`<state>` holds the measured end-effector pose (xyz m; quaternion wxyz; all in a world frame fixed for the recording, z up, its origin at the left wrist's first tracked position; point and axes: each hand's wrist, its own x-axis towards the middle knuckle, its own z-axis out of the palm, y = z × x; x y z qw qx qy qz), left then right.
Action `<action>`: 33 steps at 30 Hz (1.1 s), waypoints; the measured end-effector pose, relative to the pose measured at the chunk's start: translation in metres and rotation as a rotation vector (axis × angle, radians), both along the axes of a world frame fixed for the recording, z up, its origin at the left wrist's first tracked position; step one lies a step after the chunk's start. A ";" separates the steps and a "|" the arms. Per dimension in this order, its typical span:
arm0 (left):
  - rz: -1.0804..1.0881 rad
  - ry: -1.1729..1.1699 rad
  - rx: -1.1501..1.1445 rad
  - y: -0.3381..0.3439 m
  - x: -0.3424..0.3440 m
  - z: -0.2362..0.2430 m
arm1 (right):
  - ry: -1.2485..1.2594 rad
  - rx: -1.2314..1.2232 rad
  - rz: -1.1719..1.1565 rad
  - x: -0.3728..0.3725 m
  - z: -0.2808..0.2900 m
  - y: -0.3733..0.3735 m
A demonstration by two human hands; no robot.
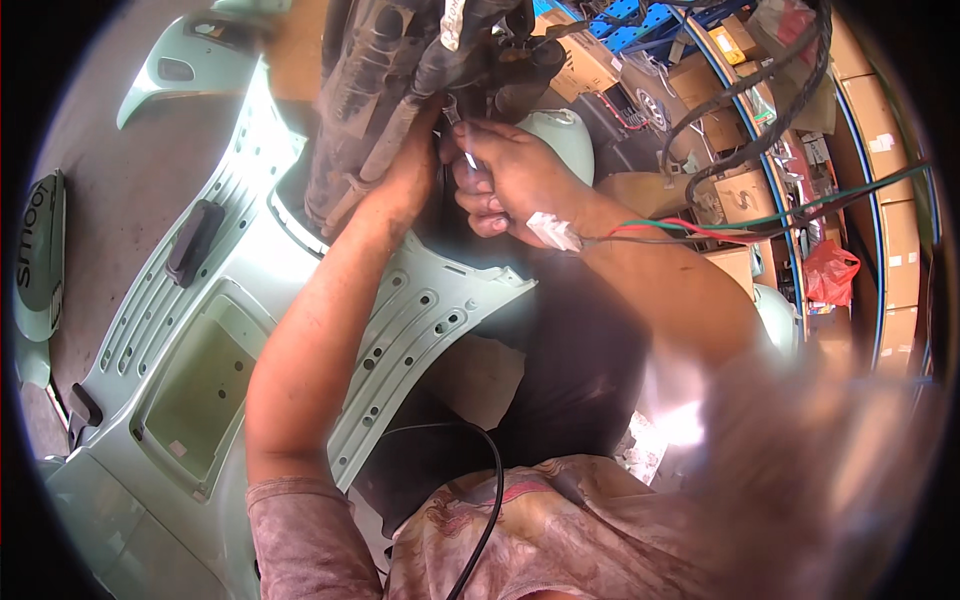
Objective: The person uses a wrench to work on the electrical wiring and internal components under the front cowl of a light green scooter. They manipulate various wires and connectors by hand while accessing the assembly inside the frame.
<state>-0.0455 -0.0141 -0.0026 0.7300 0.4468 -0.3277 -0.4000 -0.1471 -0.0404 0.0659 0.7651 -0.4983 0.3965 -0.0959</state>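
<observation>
My right hand (510,180) is closed on a slim silver metal tool (452,108), whose upper end meets the dark, grimy vehicle frame (375,110). Its exact kind is hard to make out, as my fingers cover much of it. My left hand (412,172) reaches in among the frame tubes, just left of the right one, and its fingers are hidden there. Against my right wrist hangs a white connector (553,231) with red, green and black wires (690,229).
Pale green body panels (285,330) with slots and holes lie to the left, one with a black pad (195,243). Black cables (750,150) loop down at the right. Shelves with cardboard boxes (745,195) and a red plastic bag (830,273) stand beyond. A black cable (497,480) crosses my lap.
</observation>
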 end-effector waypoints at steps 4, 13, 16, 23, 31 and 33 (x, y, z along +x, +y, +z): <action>-0.357 0.206 0.252 0.007 0.012 0.001 | -0.145 0.099 -0.312 0.018 -0.018 0.022; -0.274 0.160 0.193 0.002 0.012 -0.002 | 0.013 0.101 -0.166 0.025 -0.011 0.013; -0.122 0.305 0.092 0.002 -0.001 0.000 | 0.149 0.084 -0.024 0.021 -0.004 0.001; 0.114 -0.205 -0.145 0.003 0.014 -0.025 | 0.577 -0.056 0.597 0.012 0.041 -0.055; 0.051 -0.107 -0.090 0.000 0.006 -0.007 | 0.514 -0.260 0.517 -0.001 0.054 -0.056; -0.017 -0.122 -0.024 -0.002 0.013 -0.015 | 0.339 -0.187 0.359 -0.009 0.048 -0.041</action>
